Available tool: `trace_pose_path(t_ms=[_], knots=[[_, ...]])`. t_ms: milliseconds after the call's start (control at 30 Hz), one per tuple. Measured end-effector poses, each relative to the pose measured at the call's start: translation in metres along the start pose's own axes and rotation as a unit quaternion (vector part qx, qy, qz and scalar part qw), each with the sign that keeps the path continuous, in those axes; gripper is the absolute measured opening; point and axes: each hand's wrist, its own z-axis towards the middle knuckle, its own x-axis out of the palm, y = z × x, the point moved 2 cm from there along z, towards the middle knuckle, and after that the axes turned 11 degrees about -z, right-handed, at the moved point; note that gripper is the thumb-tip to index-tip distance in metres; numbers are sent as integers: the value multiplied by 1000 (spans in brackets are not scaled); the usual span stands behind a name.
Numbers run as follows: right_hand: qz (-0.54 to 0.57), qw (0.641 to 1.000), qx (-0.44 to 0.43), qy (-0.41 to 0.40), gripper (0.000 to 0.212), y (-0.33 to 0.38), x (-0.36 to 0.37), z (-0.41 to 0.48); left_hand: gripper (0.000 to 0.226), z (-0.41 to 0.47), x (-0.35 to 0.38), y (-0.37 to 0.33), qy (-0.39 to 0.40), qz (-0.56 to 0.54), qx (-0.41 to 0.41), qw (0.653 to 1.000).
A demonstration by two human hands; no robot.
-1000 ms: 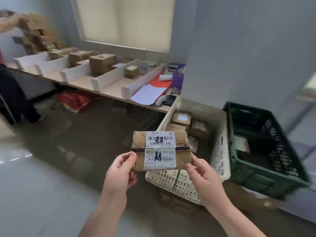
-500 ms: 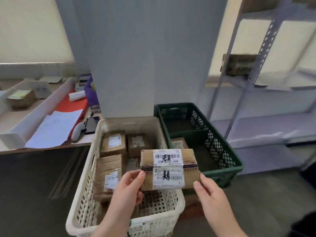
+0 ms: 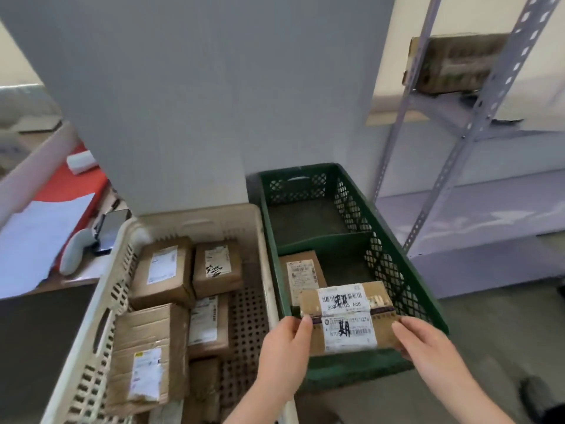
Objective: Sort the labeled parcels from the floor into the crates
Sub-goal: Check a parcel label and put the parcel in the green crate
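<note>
Shifted parcel (image 3: 347, 319) right since last frame: now held over near compartment of green crate (image 3: 406, 289), lower right of centre. Pinched at left edge by left hand (image 3: 284, 347), gripped at right edge by right hand (image 3: 428, 341) (labels face up). Just right of white crate (image 3: 91, 347).

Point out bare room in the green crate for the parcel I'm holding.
Green lattice plastic crate: the far compartment, behind its divider, is bare. The near compartment is free between the flat brown labeled parcel at its left and the right wall. The cream plastic crate is crowded, bare only along its right wall.
</note>
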Motion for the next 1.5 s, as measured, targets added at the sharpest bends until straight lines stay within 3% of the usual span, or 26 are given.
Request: trace_pose_path(t_ms=[33,200,300,600,700,867,933,967,1033,1067,1133,1333,1500], knots=[[-31,999,5,24,17,2,-6,21,39,14,12,-1,-1,28,-8,1000],[-81,975,105,178,26,-12,-7,122,32,71,65,11,30,158,-85,983],[-74,958,141,237,30,-30,10,157,25,88,81,24,29,177,-146,973],[-108,953,116,259,19,-45,70,200,32,118,99,42,-1,228,-231,946],[-163,948,95,256,20,-54,87,210,31,120,108,51,-46,169,-296,939],[-202,939,87,263,16,-57,108,212,23,122,119,63,24,391,-267,880],[-214,938,83,258,15,-57,113,211,24,122,121,68,12,378,-269,886],[-221,937,81,257,18,-58,115,211,25,120,122,69,-1,324,-289,901],[-227,937,78,252,23,-60,117,213,29,116,125,69,-121,94,-320,935],[-224,939,78,251,23,-61,117,214,31,115,125,70,-161,64,-301,938],[-214,940,81,252,20,-63,118,215,33,112,125,68,-180,135,-256,940],[-167,947,100,255,14,-66,119,216,15,105,132,70,-127,204,-212,947],[-138,951,117,251,20,-68,122,210,34,110,129,81,-59,267,-233,933]])
